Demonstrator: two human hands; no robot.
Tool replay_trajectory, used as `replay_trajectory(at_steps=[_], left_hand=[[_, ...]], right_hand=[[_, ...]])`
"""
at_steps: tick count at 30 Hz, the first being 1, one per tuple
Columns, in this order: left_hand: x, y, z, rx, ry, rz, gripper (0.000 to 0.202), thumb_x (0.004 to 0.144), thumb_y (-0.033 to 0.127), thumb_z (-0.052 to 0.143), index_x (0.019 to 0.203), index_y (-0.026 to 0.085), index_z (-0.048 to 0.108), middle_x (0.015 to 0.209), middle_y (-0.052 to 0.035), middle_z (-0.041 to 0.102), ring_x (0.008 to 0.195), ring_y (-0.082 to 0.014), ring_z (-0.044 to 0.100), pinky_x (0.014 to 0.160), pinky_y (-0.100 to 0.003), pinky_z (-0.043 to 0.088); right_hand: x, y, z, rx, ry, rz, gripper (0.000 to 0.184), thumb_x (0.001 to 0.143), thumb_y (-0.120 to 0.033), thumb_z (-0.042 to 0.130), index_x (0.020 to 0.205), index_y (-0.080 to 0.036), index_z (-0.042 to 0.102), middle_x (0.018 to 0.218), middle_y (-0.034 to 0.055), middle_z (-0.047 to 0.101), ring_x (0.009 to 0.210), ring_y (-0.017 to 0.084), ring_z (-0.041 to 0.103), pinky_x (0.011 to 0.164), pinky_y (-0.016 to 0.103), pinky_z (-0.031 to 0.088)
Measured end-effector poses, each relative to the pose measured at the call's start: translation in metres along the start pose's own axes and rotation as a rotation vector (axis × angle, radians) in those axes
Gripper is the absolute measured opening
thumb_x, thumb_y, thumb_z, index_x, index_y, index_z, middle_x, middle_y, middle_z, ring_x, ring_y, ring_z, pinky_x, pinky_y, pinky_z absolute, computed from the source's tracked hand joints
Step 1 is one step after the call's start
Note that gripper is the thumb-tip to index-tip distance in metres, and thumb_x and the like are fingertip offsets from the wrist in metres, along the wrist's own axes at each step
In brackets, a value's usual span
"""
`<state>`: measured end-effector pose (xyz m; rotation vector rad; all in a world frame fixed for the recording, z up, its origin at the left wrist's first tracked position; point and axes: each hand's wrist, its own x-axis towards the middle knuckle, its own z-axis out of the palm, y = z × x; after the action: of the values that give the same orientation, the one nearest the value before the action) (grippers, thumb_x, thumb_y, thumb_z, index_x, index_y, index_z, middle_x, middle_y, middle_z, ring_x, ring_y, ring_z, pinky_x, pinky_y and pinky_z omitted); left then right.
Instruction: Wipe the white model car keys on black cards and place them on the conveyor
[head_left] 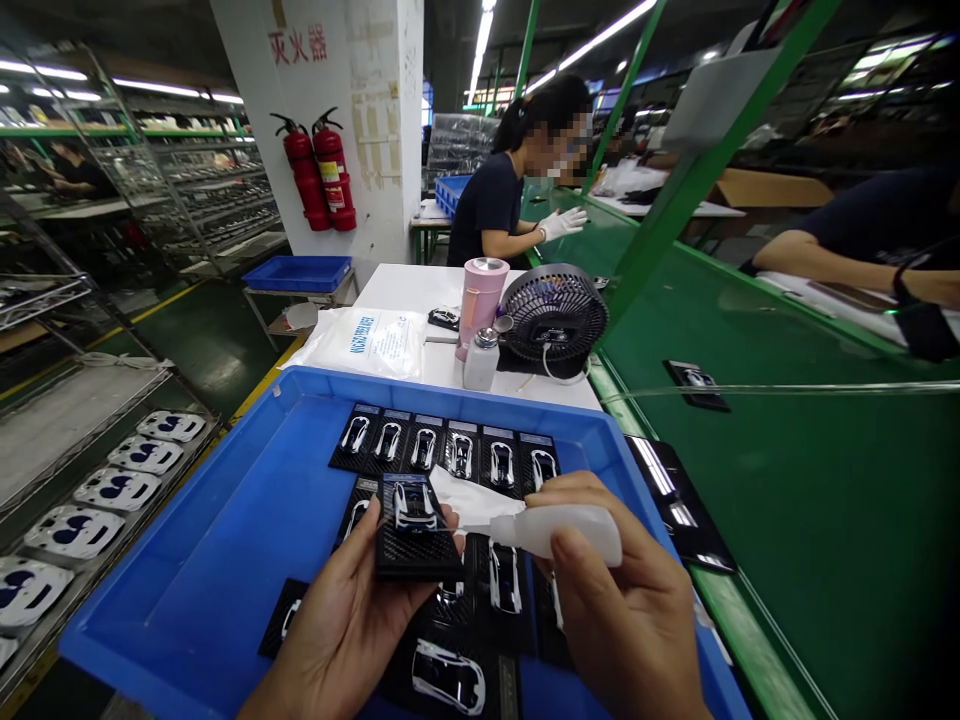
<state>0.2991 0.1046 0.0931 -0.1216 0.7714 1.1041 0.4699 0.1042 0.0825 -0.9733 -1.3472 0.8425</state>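
Bright light from ceiling fluorescent tubes (592, 50), soft shadows, glare on a black card (670, 490), wide-angle bowing at edges

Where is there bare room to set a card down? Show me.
Bare floor of the blue tray shows between its left wall and the black cards. The green bench mat lies open right of the tray. Crowded: the tray's centre and right, under the left hand and right hand.

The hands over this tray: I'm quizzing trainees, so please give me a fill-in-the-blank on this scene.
The left hand holds a black card showing a white ____.
The right hand holds a squeeze bottle of ____ plastic.
The tray beneath them is ____.
The pillar carries two red ____.

car; white; blue; fire extinguishers
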Motion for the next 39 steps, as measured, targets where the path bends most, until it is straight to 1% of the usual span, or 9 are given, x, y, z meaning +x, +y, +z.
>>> replay_trajectory(at_steps=[10,17,19,21,23,26,31,35,39], left_hand=[[0.000,0.000,0.000,0.005,0.032,-0.007,0.045,0.083,0.025,0.052,0.119,-0.001,0.049,0.113,-0.0268,0.059,0.109,-0.0342,0.054,0.086,-0.040,0.052],[0.002,0.004,-0.005,0.020,0.013,0.017,0.048,0.083,0.026,0.051,0.121,-0.003,0.046,0.114,-0.0274,0.058,0.112,-0.0347,0.051,0.090,-0.041,0.050],[0.003,0.006,-0.008,0.034,0.018,0.026,0.049,0.082,0.025,0.053,0.122,-0.002,0.046,0.113,-0.0269,0.059,0.112,-0.0351,0.051,0.089,-0.040,0.050],[0.003,0.009,-0.010,0.035,0.023,0.032,0.049,0.081,0.024,0.055,0.123,-0.001,0.045,0.113,-0.0256,0.059,0.112,-0.0348,0.051,0.089,-0.040,0.050],[0.002,0.012,-0.011,0.026,0.022,0.033,0.049,0.081,0.024,0.055,0.123,0.001,0.045,0.113,-0.0247,0.060,0.112,-0.0341,0.051,0.089,-0.041,0.050],[-0.001,0.016,-0.011,0.017,0.026,0.046,0.045,0.083,0.024,0.052,0.121,0.001,0.046,0.112,-0.0249,0.060,0.110,-0.0335,0.053,0.088,-0.041,0.050],[-0.004,0.023,-0.017,0.036,0.042,0.091,0.040,0.084,0.021,0.050,0.120,0.003,0.047,0.108,-0.0225,0.064,0.103,-0.0312,0.059,0.087,-0.043,0.051],[-0.001,0.030,-0.025,0.061,0.000,0.106,0.036,0.082,0.023,0.054,0.114,0.007,0.053,0.102,-0.0165,0.068,0.099,-0.0289,0.061,0.087,-0.042,0.050],[0.006,0.037,-0.030,0.076,0.000,0.110,0.032,0.082,0.026,0.053,0.108,0.007,0.058,0.095,-0.0147,0.070,0.102,-0.0269,0.060,0.091,-0.043,0.048]], right_hand=[[0.001,0.003,0.001,0.045,-0.006,0.053,0.011,0.089,-0.030,0.052,0.090,-0.023,0.061,0.093,0.0029,0.047,0.072,0.013,0.047,0.056,0.023,0.039],[0.012,-0.007,-0.003,0.198,0.109,0.073,0.007,0.085,-0.028,0.059,0.089,-0.022,0.060,0.081,0.0015,0.055,0.067,0.013,0.054,0.059,0.024,0.046],[0.025,-0.010,-0.005,0.175,0.076,0.099,0.014,0.084,-0.027,0.061,0.097,-0.023,0.057,0.080,0.0014,0.060,0.072,0.016,0.060,0.068,0.028,0.048],[0.045,-0.006,-0.004,-0.017,-0.028,0.078,0.022,0.085,-0.029,0.059,0.106,-0.022,0.054,0.090,0.0037,0.062,0.082,0.018,0.061,0.074,0.031,0.049],[0.073,0.005,0.001,-0.276,-0.151,0.001,0.025,0.088,-0.031,0.055,0.110,-0.019,0.054,0.100,0.0058,0.061,0.090,0.019,0.059,0.077,0.033,0.049],[0.123,0.035,0.018,-0.467,-0.234,-0.051,0.020,0.084,-0.024,0.059,0.102,-0.016,0.059,0.102,0.0046,0.060,0.094,0.018,0.056,0.085,0.035,0.045],[0.195,0.096,0.061,-0.734,-0.307,0.046,0.022,0.089,-0.028,0.055,0.104,-0.012,0.057,0.104,0.0062,0.058,0.092,0.020,0.057,0.080,0.039,0.048],[0.224,0.127,0.086,-0.930,-0.329,0.165,0.025,0.090,-0.028,0.053,0.110,-0.013,0.055,0.110,0.0080,0.055,0.094,0.020,0.057,0.080,0.039,0.049],[0.237,0.142,0.095,-1.066,-0.331,0.270,0.027,0.089,-0.028,0.055,0.111,-0.012,0.054,0.111,0.0097,0.054,0.095,0.021,0.056,0.081,0.039,0.049]])
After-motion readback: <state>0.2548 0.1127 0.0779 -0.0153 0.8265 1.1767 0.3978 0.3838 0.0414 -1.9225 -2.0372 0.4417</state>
